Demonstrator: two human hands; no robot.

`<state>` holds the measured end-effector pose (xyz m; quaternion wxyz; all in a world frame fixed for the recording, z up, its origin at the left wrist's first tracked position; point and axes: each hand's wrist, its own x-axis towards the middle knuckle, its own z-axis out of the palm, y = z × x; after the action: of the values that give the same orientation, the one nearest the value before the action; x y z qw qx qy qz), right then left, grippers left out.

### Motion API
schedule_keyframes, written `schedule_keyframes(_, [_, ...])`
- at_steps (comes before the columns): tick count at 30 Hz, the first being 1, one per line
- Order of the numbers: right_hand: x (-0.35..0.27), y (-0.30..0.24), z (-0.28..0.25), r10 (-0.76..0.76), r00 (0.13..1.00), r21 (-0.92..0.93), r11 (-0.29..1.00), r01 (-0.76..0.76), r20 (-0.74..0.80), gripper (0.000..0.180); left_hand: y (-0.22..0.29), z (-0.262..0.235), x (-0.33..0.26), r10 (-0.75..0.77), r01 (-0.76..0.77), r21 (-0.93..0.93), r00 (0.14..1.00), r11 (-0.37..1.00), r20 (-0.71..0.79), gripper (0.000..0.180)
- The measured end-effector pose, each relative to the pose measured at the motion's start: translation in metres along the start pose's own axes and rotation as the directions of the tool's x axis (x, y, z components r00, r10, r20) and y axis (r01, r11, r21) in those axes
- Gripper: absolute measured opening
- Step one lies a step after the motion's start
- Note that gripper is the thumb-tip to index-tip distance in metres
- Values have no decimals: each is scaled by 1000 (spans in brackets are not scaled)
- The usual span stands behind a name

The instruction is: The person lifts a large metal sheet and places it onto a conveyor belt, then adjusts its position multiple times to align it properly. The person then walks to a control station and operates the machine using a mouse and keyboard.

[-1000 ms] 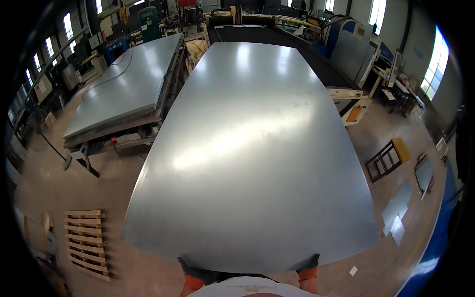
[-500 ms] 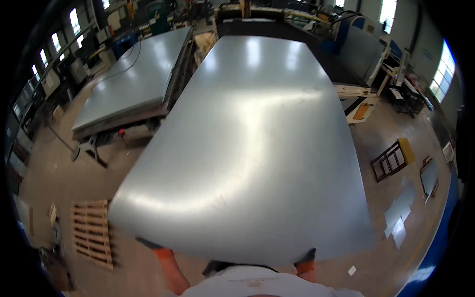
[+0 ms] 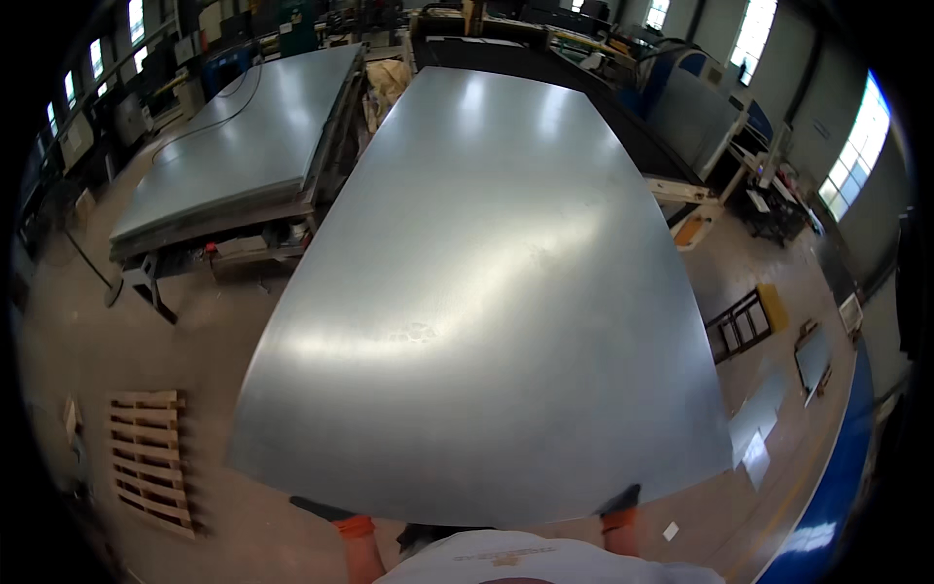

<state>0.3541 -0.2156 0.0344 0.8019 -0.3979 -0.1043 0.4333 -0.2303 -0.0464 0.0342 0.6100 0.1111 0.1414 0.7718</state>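
A large grey metal sheet (image 3: 477, 292) stretches away from my waist, its far end over the dark bed of a machine (image 3: 545, 60). At the sheet's near edge, my left hand (image 3: 329, 509), in a dark glove with an orange cuff, grips the left part. My right hand (image 3: 620, 500), gloved alike, grips the same edge farther right. The fingers of both hands are partly hidden by the sheet, and I see them from above only as dark shapes along the edge.
At the left, more metal sheeting (image 3: 243, 136) lies on a low stand with a cable across it. A wooden pallet (image 3: 148, 457) is on the floor. A yellow-topped stool (image 3: 747, 321) and sheet offcuts (image 3: 759, 419) are at the right.
The sheet's near left corner has come lower, and the bright reflection on it has shifted. Both hands keep their hold. The surroundings have slid left in view.
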Motion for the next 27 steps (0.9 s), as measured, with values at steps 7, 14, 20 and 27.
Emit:
schedule_keyframes(7, [-14,54,52,247,969,166,954,-249,31,81,49,12,64,46,-51,123,998,991,41,70])
schedule_keyframes(14, [-2,59,164,165,985,74,984,-161,-44,73,70,20,146,61,-76,190,995,979,80,76])
schedule_keyframes(20, [33,87,137,181,982,214,963,-163,-62,68,64,47,188,69,-95,287,993,953,98,81])
schedule_keyframes(27, [48,77,97,34,985,18,999,-31,-171,68,35,77,155,172,-158,474,985,866,14,89])
